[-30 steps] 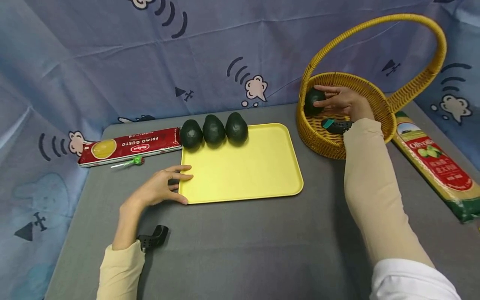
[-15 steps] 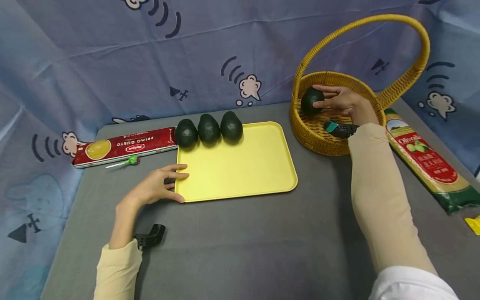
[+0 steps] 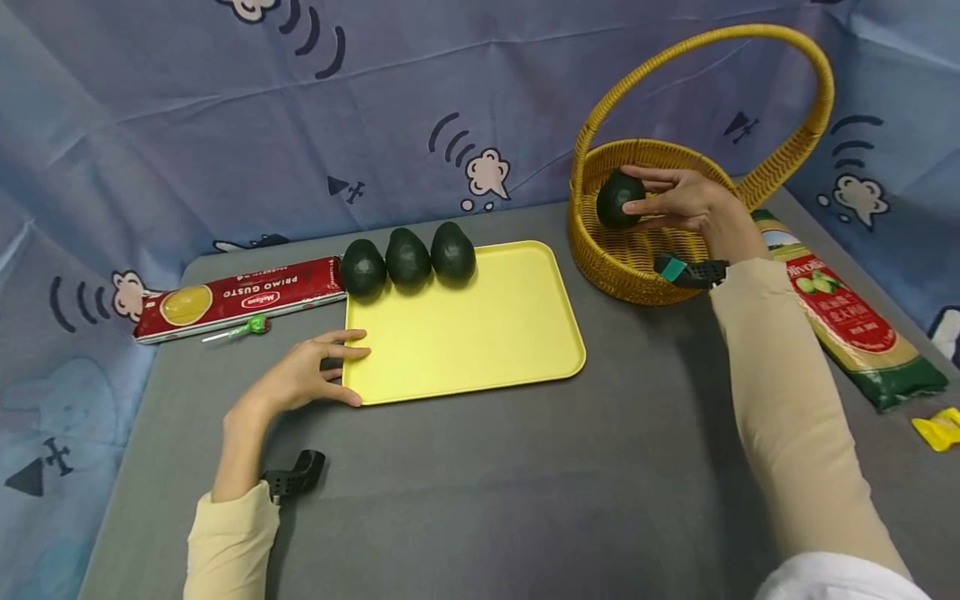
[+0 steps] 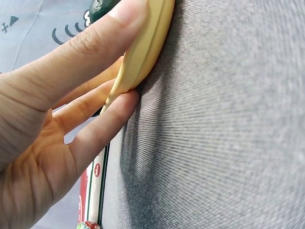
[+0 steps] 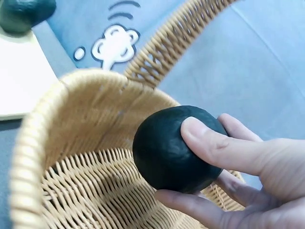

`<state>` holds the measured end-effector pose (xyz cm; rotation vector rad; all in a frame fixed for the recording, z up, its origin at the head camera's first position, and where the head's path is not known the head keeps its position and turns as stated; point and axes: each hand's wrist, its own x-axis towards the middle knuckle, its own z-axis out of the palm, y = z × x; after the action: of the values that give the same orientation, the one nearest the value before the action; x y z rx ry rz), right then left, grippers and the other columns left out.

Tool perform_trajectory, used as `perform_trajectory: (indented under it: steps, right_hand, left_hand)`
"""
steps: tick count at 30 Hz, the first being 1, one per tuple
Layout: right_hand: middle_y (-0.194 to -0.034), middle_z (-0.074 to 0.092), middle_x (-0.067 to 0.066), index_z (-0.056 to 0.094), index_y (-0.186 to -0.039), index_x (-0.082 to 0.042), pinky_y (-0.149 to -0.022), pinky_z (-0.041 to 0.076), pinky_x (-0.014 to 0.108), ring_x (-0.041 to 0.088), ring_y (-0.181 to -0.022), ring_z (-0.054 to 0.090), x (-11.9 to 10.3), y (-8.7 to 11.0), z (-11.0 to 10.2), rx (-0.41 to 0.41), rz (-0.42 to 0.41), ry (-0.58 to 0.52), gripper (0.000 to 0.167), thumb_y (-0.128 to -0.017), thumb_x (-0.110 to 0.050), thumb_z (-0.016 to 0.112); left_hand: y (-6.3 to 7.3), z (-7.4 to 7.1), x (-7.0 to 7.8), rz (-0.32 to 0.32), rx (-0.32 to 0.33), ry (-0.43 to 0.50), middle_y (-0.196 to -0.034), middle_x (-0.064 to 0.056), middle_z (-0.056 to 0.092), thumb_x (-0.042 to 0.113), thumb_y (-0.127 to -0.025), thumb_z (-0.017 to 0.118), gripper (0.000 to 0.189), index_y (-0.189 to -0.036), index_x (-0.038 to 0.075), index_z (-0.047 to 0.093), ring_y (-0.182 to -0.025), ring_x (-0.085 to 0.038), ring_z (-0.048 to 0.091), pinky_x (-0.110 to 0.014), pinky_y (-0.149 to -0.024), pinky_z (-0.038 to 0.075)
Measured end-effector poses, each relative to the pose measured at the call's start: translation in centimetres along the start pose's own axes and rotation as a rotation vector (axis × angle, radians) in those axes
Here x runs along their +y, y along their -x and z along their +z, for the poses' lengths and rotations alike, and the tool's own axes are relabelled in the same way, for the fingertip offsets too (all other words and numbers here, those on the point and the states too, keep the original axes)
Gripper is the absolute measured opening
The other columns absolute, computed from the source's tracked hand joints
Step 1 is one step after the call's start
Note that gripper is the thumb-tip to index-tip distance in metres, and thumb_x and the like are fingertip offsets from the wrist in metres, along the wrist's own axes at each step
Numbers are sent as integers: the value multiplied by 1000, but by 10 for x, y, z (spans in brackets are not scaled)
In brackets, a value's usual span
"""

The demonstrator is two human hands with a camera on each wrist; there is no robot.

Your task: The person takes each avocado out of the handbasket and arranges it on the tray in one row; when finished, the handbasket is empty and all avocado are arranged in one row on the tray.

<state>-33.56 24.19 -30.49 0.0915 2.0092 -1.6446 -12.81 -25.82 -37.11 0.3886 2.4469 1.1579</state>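
Observation:
My right hand (image 3: pixel 686 202) holds a dark green avocado (image 5: pixel 174 148) between thumb and fingers, inside the rim of the yellow wicker basket (image 3: pixel 633 287). In the right wrist view, the woven basket floor shows below the fruit. A yellow tray (image 3: pixel 487 333) lies left of the basket. Along its far edge, toward the left corner, three more avocados (image 3: pixel 408 260) stand side by side. My left hand (image 3: pixel 300 375) rests at the tray's near left corner, its fingers spread over the left rim and its thumb at the front edge. The left wrist view shows the little finger touching the tray's rim (image 4: pixel 145 52).
A red pasta packet (image 3: pixel 240 300) lies left of the tray, with a green-wrapped lollipop (image 3: pixel 255 325) before it. Right of the basket lies an Olivoila packet (image 3: pixel 855 308), and a small yellow wrapper (image 3: pixel 939 429) sits near it. The basket's tall handle (image 3: pixel 705 37) arches overhead. A patterned blue cloth hangs behind.
The right hand has raised the avocado slightly from lower inside the basket. The left hand keeps its place on the tray. The whole head view has shifted a little.

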Motion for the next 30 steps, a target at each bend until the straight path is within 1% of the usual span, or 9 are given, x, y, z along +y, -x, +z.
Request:
perform_trajectory:
  steps: [5, 10, 18, 21, 22, 23, 25, 27, 30]
  right_hand:
    - [-160, 10, 10, 35, -150, -29, -77, 60, 32, 7, -79, 64, -3, 8, 7, -7, -36, -7, 80, -84, -2, 71]
    - [-160, 8, 9, 36, -149, -27, -77, 60, 32, 9, -89, 64, -4, 18, 17, -12, -58, -45, 79, -84, 1, 71]
    - [-160, 2, 8, 37, -149, -23, -77, 60, 34, 11, -91, 64, -2, 35, 30, -40, -117, -100, 77, -84, 7, 68]
    - [-160, 1, 9, 38, -149, -25, -67, 60, 24, 7, -67, 60, 0, 43, 33, -29, -128, -53, 75, -85, 3, 68]
    - [-160, 0, 9, 37, -149, -25, -67, 59, 23, 5, -68, 59, 1, 45, 33, -30, -133, -40, 75, -86, 2, 68]
    - [-161, -1, 9, 37, -149, -26, -62, 57, 20, 5, -59, 55, 1, 47, 34, -28, -134, -24, 75, -86, 1, 68]
    - [-161, -4, 8, 37, -149, -27, -62, 57, 19, 4, -60, 56, 4, 52, 35, -38, -151, -7, 74, -87, 1, 67]
    - [-161, -3, 8, 38, -148, -25, -68, 59, 22, 4, -75, 62, 6, 57, 37, -61, -180, -43, 73, -87, 4, 66]
    - [-159, 9, 12, 44, -146, -22, -76, 60, 30, 12, -97, 65, 11, 61, 42, -110, -254, -99, 71, -85, 10, 65]
  left_hand:
    - [1, 0, 1, 10, -1, -8, -149, -22, 32, 9, -73, 83, 67, -130, -11, 53, -139, -40, 24, -46, -100, 47]
    - [1, 0, 1, 13, -3, -12, -149, -22, 32, 9, -73, 83, 67, -129, -11, 53, -139, -41, 24, -45, -100, 47]
    - [1, 0, 2, 13, -3, -19, -149, -22, 32, 10, -73, 83, 67, -130, -11, 53, -139, -41, 23, -46, -100, 47]
    - [1, 0, 2, 15, -3, -21, -149, -22, 32, 10, -73, 83, 67, -130, -11, 53, -139, -41, 23, -46, -100, 46]
    - [1, 0, 2, 15, -4, -22, -149, -22, 32, 10, -73, 83, 67, -130, -11, 53, -139, -40, 23, -46, -100, 46]
    - [2, 0, 2, 17, -4, -25, -149, -22, 32, 10, -73, 83, 67, -130, -10, 53, -139, -40, 24, -46, -100, 47]
    - [2, 0, 2, 20, -5, -29, -149, -22, 32, 10, -73, 83, 67, -130, -10, 53, -139, -40, 24, -45, -100, 47]
    - [2, 0, 2, 21, -4, -30, -149, -22, 32, 10, -73, 83, 67, -131, -10, 53, -139, -40, 24, -46, -100, 47]
    - [2, 0, 2, 21, -5, -32, -149, -22, 32, 11, -74, 83, 67, -130, -10, 53, -138, -41, 25, -46, -99, 47]
